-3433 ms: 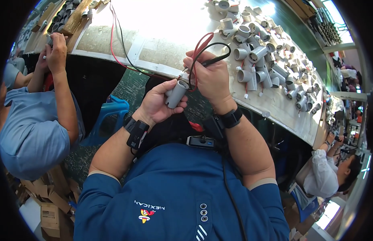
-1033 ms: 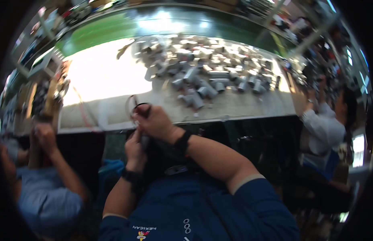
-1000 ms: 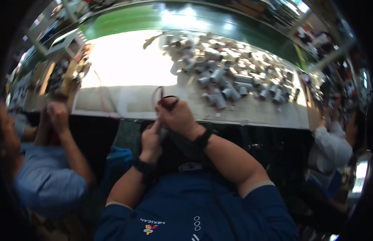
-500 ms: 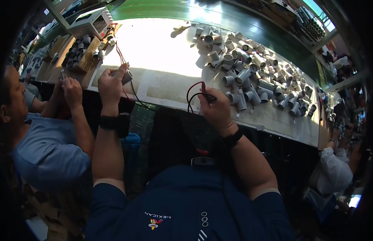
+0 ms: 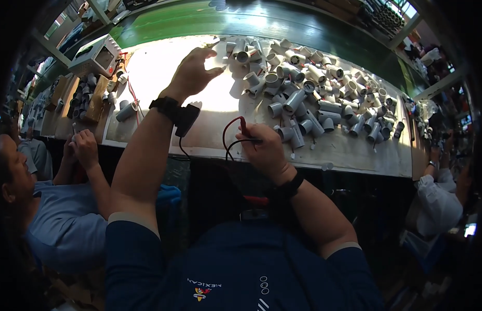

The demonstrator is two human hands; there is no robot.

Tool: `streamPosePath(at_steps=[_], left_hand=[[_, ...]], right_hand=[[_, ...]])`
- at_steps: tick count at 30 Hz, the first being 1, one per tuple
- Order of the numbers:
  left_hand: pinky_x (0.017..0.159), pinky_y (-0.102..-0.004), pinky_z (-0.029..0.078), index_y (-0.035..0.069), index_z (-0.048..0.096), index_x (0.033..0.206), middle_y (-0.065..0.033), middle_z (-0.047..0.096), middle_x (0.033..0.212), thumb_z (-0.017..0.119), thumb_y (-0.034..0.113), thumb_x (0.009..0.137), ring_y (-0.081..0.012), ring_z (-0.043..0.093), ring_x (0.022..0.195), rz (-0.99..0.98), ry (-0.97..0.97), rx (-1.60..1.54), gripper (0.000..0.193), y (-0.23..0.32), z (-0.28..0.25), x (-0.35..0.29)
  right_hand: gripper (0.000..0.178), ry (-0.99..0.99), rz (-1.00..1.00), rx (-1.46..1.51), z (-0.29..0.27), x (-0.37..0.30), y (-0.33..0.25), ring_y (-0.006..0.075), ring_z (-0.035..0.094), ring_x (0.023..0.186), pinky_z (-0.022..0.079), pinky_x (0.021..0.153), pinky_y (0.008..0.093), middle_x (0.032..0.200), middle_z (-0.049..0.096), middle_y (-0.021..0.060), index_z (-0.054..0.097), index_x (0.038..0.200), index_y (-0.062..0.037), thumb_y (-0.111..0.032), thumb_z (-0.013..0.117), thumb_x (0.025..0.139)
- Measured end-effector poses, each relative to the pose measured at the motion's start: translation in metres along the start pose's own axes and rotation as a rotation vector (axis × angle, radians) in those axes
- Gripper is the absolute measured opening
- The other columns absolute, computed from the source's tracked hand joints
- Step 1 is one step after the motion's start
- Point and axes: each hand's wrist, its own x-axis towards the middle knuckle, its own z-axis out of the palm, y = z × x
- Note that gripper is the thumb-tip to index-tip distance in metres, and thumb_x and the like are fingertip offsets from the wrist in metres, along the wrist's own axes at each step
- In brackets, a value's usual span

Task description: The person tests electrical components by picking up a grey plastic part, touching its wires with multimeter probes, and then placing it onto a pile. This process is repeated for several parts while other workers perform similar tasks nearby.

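Observation:
Stretched out over the sunlit table, my left hand (image 5: pixel 194 75) is empty, thumb and fingers apart, beside the left edge of a heap of grey plastic cylindrical housings (image 5: pixel 308 85). My right hand (image 5: pixel 263 150) is closed on red and black test leads (image 5: pixel 244 126) near the table's front edge. The leads loop out to the left of its fingers; their tips are hidden. On the table's left part lies a single grey cylindrical housing (image 5: pixel 127 111), apart from both hands.
A white boxy power supply (image 5: pixel 95 56) with red wires (image 5: pixel 132 90) stands at the back left. Near it is a cardboard tray (image 5: pixel 97 97) of grey parts. A co-worker (image 5: pixel 64 207) sits at my left, another person (image 5: pixel 438 202) at far right. A green surface (image 5: pixel 173 23) runs behind the table.
My left hand has let go of the grey housing at the left and moved right and away toward the heap. My right hand still grips the leads. The view has shifted slightly.

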Motion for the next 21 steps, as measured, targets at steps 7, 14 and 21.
streamPosePath(at_steps=[7,14,21], left_hand=[[0.097,-0.0357,0.054,0.002,0.068,0.127,-0.0139,0.072,0.113,0.082,0.019,0.088,-0.0267,0.071,0.106,-0.027,-0.235,-0.026,0.045,0.031,0.06,0.062],[0.09,-0.0338,0.055,0.003,0.068,0.128,-0.0091,0.075,0.102,0.076,0.013,0.094,-0.0186,0.071,0.098,-0.12,-0.191,-0.252,0.035,0.016,0.048,0.051],[0.09,-0.0403,0.058,0.0,0.066,0.129,-0.0115,0.073,0.101,0.067,0.017,0.1,-0.0246,0.072,0.1,-0.354,-0.171,-0.885,0.033,0.048,-0.018,-0.058]], right_hand=[[0.016,0.024,-0.055,-0.024,0.001,0.003,0.004,0.0316,0.069,0.076,0.054,0.07,0.039,0.087,0.072,0.0141,0.074,0.101,-0.0023,-0.01,0.08,0.088],[0.018,0.032,-0.093,-0.068,-0.003,0.0,-0.001,0.0317,0.068,0.075,0.054,0.07,0.0392,0.083,0.071,0.0129,0.075,0.102,-0.0025,-0.01,0.082,0.087],[0.015,0.008,0.012,0.049,0.001,-0.009,0.009,0.0235,0.074,0.08,0.057,0.072,0.0341,0.087,0.075,0.0118,0.076,0.101,-0.0014,-0.009,0.08,0.089]])
